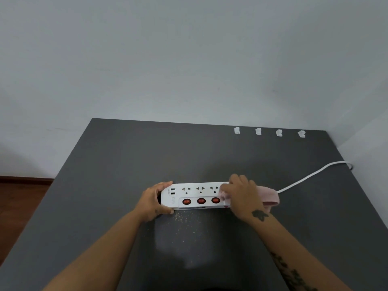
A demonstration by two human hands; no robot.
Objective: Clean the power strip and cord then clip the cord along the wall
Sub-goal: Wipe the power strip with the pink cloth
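Our left hand (pixel 154 201) grips the left end of the white power strip (pixel 196 196), which lies near the middle of the dark table (pixel 126 160). Our right hand (pixel 241 196) presses a pink cloth (pixel 269 196) onto its right end (fingers curled around the fabric). The white cord (pixel 310 176) runs right; four white clips (pixel 268 131) sit along the far edge.

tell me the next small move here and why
Probably sweep the pink cloth leftward along the power strip. The right hand presses it on the strip's right end, the left hand steadies the other end, and the sockets and switches between lie unwiped.
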